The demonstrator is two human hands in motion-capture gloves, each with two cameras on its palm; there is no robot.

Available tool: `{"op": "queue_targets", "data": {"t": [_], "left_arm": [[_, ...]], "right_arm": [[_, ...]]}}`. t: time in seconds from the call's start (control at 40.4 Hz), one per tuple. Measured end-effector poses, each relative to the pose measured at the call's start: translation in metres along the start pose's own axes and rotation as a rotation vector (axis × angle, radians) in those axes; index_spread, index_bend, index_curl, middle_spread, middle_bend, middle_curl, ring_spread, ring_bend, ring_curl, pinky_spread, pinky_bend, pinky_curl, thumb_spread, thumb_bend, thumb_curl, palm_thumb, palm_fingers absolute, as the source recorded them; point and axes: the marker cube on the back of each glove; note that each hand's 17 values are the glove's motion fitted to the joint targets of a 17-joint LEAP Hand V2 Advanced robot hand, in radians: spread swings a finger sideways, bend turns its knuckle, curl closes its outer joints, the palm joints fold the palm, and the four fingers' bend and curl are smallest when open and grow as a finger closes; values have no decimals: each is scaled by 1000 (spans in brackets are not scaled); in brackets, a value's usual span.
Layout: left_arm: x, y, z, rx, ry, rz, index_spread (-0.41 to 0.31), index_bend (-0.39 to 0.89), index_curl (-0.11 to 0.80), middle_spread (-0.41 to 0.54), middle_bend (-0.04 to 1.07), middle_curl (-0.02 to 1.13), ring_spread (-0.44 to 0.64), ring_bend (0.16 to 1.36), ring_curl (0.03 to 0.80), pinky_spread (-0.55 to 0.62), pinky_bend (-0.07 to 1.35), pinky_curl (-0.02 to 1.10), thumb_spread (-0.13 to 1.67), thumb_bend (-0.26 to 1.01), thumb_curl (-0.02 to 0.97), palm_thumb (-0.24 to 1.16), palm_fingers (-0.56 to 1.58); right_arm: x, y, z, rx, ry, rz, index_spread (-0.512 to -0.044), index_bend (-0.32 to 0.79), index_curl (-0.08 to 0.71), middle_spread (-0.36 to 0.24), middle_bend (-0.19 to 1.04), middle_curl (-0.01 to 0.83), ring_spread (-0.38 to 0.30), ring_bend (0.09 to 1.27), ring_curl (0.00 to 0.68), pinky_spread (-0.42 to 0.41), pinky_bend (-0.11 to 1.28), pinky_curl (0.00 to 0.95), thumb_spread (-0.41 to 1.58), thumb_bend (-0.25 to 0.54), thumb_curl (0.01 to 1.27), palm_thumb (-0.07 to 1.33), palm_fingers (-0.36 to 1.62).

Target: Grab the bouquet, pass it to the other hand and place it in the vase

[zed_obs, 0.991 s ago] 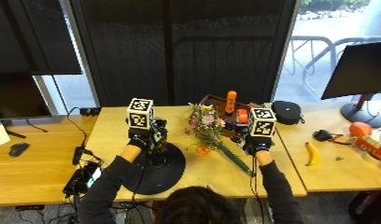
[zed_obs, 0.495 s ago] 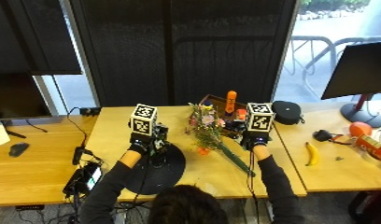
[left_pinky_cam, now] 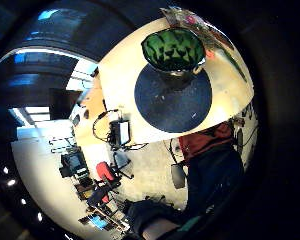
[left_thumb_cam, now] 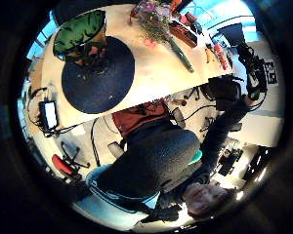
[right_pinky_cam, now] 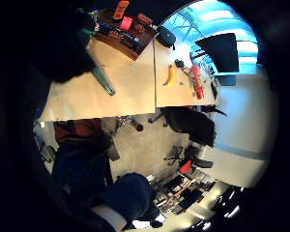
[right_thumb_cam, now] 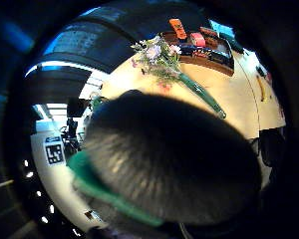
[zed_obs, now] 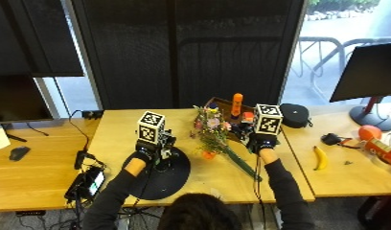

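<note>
- Outside view: a person sits at a wooden table with both gloved hands raised above its top.
- Lying flat on the table between the two hands is the bouquet, its blossoms toward the far edge and its long green wrapped stems running toward the person's right forearm. No hand touches it.
- Over the near edge of a round dark mat hovers the left hand; I cannot tell from any view whether its fingers are released or clenched.
- On that mat, just beneath the left hand, stands the vase; the left little-finger palm view looks down into its green, dark-patterned mouth.
- Near the bouquet's stem side hangs the right hand, above the table and close to a dark wooden tray at the far edge; its finger state cannot be told either.
- An orange bottle stands upright in the tray, with a small red item beside it.
- Farther to the person's right lie a black round case, a banana, and an orange ball near a monitor stand.
- To the person's left, at the table's side, sits a black device with cables.
</note>
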Motion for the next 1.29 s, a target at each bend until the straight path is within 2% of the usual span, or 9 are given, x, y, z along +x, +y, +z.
{"op": "queue_targets", "data": {"t": [0.099,0.198,0.297,0.347,0.52,0.669,0.867,1.016,1.288], "left_arm": [[3,1,0,1,14,22,-80,141,278,248,151,170,388,526,232,444,430,291,746,-66,225,-62,-75],[7,3,1,-9,34,55,-89,142,276,261,152,172,406,524,232,453,426,295,740,-69,232,-67,-89],[8,1,6,-35,43,67,-92,143,275,269,152,173,418,520,232,459,424,298,737,-72,240,-71,-91],[9,0,7,-31,47,70,-93,141,275,271,153,174,422,520,233,461,423,300,736,-72,242,-71,-92],[11,-4,11,-16,55,66,-89,136,271,277,151,176,430,527,236,466,418,305,734,-71,249,-69,-90],[14,-9,9,26,54,67,-87,103,251,277,160,181,430,539,241,466,438,315,733,-69,254,-65,-104],[19,-13,3,41,59,72,-93,96,224,268,181,203,428,549,245,469,439,318,733,-70,260,-66,-99],[22,-16,5,66,47,67,-89,100,211,266,183,216,427,548,246,468,442,322,733,-68,266,-63,-95],[21,-11,0,115,45,56,-89,89,181,238,215,258,402,567,254,451,442,325,753,-56,278,-43,-63]], "right_arm": [[-10,-7,-6,-3,-6,-1,-351,100,138,-101,283,314,29,522,276,136,578,327,1148,-46,168,45,380],[-19,-6,-12,-25,17,-21,-349,94,141,-56,294,327,35,525,285,153,586,337,1149,-36,168,5,389],[-24,-4,-10,-85,59,-43,-349,96,145,-41,289,334,38,527,292,163,591,344,1140,-27,176,-6,384],[-24,-1,-8,-103,76,-42,-352,74,139,-33,265,331,43,520,294,173,614,353,1105,-33,182,-16,318],[-15,-7,2,-73,87,-53,-355,81,131,-14,263,340,48,515,294,184,639,359,1045,-34,199,-18,297],[1,-21,16,-49,27,-58,-350,70,125,-9,292,353,37,556,300,188,634,352,984,-15,234,43,377],[39,-56,49,-31,-55,37,-287,100,137,-30,345,376,-13,604,319,185,572,337,978,4,273,155,514],[57,-71,77,18,-83,98,-251,86,151,-46,317,378,-64,618,335,168,589,348,993,15,301,266,587],[67,-90,133,-48,-71,186,-215,67,142,-56,264,384,-117,636,359,121,645,369,1008,-11,332,379,578]]}}
